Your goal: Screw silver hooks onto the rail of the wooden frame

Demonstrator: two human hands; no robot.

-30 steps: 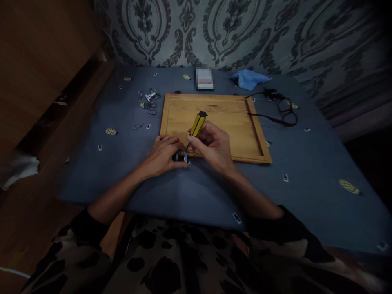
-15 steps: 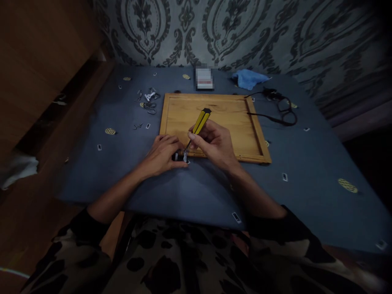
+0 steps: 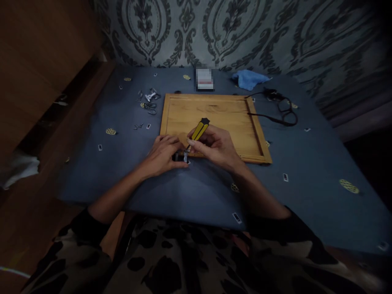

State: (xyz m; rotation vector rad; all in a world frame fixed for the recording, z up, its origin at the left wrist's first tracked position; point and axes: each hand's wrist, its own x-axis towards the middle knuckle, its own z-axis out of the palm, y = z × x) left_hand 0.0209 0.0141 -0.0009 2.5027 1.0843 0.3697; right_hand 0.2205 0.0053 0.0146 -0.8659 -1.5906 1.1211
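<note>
My right hand [image 3: 219, 143] grips a screwdriver [image 3: 200, 129] with a yellow and black handle, leaning up to the right. Its shaft points down at a small metal fitting [image 3: 185, 156] on the near edge of a wooden panel with a raised frame [image 3: 261, 143]. My left hand [image 3: 163, 153] is closed around that same spot, thumb below and fingers above, holding the fitting against the edge. The exact contact of the screwdriver tip is too small to make out, and part of the fitting is hidden by my fingers.
On the blue patterned cloth [image 3: 122, 179], several metal fittings [image 3: 150, 96] and a few screws [image 3: 138, 126] lie left of the panel. Eyeglasses [image 3: 286, 112] rest at its right, one temple over the frame. Behind stand a blurred box [image 3: 204, 78] and a blue cloth [image 3: 249, 79].
The screwdriver handle has tipped lower, and my right hand has shifted slightly down and to the right with it. My left hand stays in place.
</note>
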